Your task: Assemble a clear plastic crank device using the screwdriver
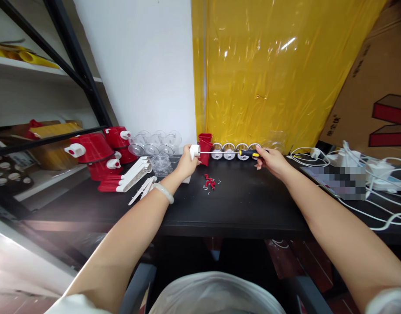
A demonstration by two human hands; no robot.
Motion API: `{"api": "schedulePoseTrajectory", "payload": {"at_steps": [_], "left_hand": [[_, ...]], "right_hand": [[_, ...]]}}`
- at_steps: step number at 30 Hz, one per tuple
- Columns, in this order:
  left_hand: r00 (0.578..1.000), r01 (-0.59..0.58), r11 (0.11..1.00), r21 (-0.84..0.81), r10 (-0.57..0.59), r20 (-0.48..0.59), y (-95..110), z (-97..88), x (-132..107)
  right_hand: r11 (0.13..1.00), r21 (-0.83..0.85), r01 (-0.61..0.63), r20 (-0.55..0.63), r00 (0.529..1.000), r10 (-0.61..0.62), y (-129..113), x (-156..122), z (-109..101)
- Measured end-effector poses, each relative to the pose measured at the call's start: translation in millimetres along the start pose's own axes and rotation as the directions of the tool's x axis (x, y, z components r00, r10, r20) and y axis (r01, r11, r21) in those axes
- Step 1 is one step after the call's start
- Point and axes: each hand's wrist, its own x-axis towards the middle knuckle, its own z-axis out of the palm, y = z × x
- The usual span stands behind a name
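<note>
My left hand (186, 164) is closed around a small white plastic part (194, 151), held up above the black table. In my right hand (269, 161) is a screwdriver (249, 153) with a yellow and black handle, its long shaft lying level and its tip at the white part. Whether the tip sits in a screw is too small to tell. Below and between the hands lies a pile of small red pieces (211, 182) with several loose screws. Behind the shaft stand a red plastic part (205, 146) and a row of white-rimmed cylinders (229, 151).
Red housings (97, 150) with white knobs, white handles (133, 174) and clear plastic cups (152, 144) stand at the left. A tablet-like device (331, 181) and tangled white cables (383, 216) lie at the right. A yellow-wrapped panel (279, 69) rises behind the table (246, 205).
</note>
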Motion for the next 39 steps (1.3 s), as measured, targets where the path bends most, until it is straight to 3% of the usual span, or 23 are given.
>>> {"api": "schedulePoseTrajectory", "payload": {"at_steps": [11,20,30,39], "left_hand": [[1.0,-0.012,0.999,0.03,0.012,0.002,-4,0.3,2],[0.999,-0.031,0.998,-0.051,0.03,-0.009,-10,0.8,7],[1.0,-0.007,0.998,-0.064,0.007,-0.002,-8,2.0,5],[1.0,0.004,0.993,-0.12,-0.006,-0.01,-4,2.2,4]], "right_hand": [[0.995,-0.039,-0.092,-0.06,0.994,0.09,-1,-1,3],[0.978,0.206,0.038,0.077,0.996,-0.055,-8,-7,4],[0.997,0.076,0.032,0.093,0.995,-0.039,0,2,-8],[0.999,0.012,0.036,0.072,0.997,-0.036,0,1,-5]]}}
